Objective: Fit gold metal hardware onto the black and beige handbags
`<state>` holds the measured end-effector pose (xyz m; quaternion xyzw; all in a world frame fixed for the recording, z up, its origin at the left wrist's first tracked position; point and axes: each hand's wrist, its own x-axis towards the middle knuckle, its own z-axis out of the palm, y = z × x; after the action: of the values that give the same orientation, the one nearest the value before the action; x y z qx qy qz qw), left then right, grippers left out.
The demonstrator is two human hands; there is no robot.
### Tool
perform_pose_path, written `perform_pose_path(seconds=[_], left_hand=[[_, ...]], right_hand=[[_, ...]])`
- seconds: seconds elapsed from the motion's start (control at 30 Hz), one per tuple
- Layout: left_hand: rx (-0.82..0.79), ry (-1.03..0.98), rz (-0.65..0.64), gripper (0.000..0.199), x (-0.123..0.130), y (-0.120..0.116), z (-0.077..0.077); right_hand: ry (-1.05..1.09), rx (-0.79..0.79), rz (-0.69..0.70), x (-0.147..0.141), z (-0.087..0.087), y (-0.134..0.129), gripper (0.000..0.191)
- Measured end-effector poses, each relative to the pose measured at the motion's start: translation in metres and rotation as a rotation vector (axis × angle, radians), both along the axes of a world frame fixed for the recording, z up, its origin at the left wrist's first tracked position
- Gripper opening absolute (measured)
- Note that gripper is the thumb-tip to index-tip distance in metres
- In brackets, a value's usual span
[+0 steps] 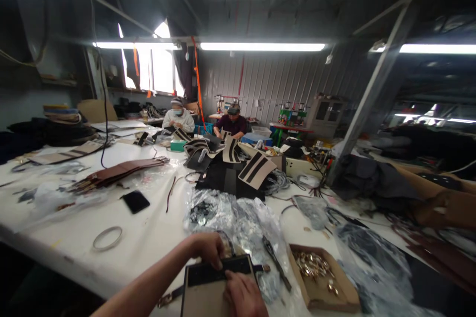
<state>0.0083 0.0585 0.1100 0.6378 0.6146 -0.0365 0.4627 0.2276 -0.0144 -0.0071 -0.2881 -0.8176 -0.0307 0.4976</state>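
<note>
A beige bag (206,293) with a black band along its top and dark trim lies under my hands at the table's front edge. Short dark straps with metal fittings stick out at both sides. My left hand (209,249) is closed on the bag's top edge, its thumb pressing the black band and its other fingers partly hidden behind. My right hand (245,296) rests on the front, fingers stretched over the beige face with the tips at the band. Right of the bag lies a dark metal hand tool (276,262).
A cardboard tray (314,302) of shiny metal fittings stands right. Clear plastic bags (238,218) spread ahead, before striped panels (257,169). Leftward lie a phone (136,201), a tape roll (107,238) and brown straps (119,172). Two people (231,123) sit across the table.
</note>
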Motion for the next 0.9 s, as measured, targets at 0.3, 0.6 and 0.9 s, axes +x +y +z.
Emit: perform_pose_path(seconds=[0.3,0.6,0.9], left_hand=[[-0.061,-0.213,-0.047,0.038,-0.015,0.006,-0.030],[-0.006,-0.163,-0.023,0.034,-0.008,0.004,-0.036],[-0.079,-0.181,-0.009,0.031,-0.011,0.013,-0.037]], right_hand=[[-0.157,-0.344,0.107,0.012,0.010,-0.021,0.022],[-0.148,-0.345,0.118,0.010,0.014,-0.023,0.018],[-0.151,-0.360,0.124,0.010,0.015,-0.023,0.018]])
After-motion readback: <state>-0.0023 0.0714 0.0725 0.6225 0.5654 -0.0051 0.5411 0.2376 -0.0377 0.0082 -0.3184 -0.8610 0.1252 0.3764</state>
